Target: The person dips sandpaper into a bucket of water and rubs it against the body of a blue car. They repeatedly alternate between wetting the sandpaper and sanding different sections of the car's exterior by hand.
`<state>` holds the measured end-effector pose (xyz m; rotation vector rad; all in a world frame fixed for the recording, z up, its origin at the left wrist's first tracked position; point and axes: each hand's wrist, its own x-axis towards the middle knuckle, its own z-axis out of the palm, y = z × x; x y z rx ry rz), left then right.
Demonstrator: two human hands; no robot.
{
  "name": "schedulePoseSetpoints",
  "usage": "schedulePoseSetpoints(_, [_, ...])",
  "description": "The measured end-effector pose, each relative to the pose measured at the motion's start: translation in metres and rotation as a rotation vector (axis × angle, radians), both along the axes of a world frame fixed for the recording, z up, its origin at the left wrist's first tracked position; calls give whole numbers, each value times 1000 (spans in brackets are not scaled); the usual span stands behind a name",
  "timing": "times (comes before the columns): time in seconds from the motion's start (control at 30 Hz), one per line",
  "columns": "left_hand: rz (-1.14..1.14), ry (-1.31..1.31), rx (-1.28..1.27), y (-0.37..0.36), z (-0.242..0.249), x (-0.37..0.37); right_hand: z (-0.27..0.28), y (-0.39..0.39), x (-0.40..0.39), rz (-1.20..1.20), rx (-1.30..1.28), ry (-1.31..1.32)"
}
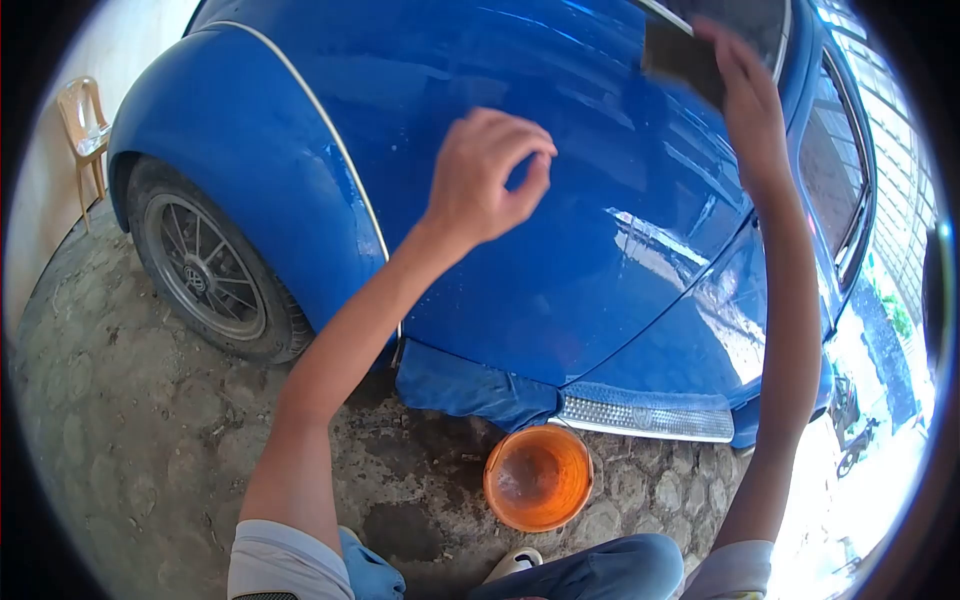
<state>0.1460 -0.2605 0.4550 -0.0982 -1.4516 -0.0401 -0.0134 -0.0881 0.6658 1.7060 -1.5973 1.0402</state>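
My left hand (490, 175) hovers over the blue car's body panel (570, 270), its fingers curled and thumb tip meeting the index finger. Blue paint shows through the loop they make, and nothing is in it. Farther up and to the right, my right hand (750, 115), slightly blurred, grips a flat dark brown block, perhaps a sponge (682, 62). The block is at the car's upper side, close to the window (750, 25). Light reflections streak the glossy paint under both arms.
An orange bucket (540, 480) stands on the stone-paved ground by my feet. A blue cloth (475, 385) drapes over the running board (650, 418) above it. The wheel (205, 265) and rounded fender (230, 130) are at left, a brown plastic chair (85, 125) by the wall.
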Motion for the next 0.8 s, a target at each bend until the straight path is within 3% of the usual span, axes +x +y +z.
schedulePoseSetpoints(0.1, [136, 161, 56, -31, 7, 30, 22, -76, 75, 49, -145, 475])
schedulePoseSetpoints(0.13, [171, 200, 97, -43, 6, 40, 7, -118, 84, -99, -348, 733])
schedulePoseSetpoints(0.17, [207, 239, 138, -52, 4, 49, -11, -148, 90, -144, -418, 831])
schedulePoseSetpoints(0.23, [185, 244, 314, -68, -5, 67, -59, -194, 103, -161, -422, 765])
schedulePoseSetpoints(0.3, [195, 238, 363, -74, -14, 90, -111, -206, 116, -490, -469, 848])
schedulePoseSetpoints(0.37, [199, 158, 389, -75, -25, 115, -162, -190, 119, -230, -237, 774])
schedulePoseSetpoints(0.5, [335, -5, 271, -88, -34, 152, -263, -148, 110, -209, 185, 1064])
schedulePoseSetpoints(0.6, [338, 47, 298, -105, -27, 173, -249, -170, 111, -244, 119, 1078])
schedulePoseSetpoints(0.67, [340, 119, 329, -121, -21, 181, -191, -204, 145, -272, -61, 985])
schedulePoseSetpoints(0.73, [339, 182, 345, -132, -18, 181, -136, -258, 173, -226, -247, 924])
schedulePoseSetpoints(0.8, [343, 283, 309, -133, -17, 179, -103, -298, 193, -7, -346, 817])
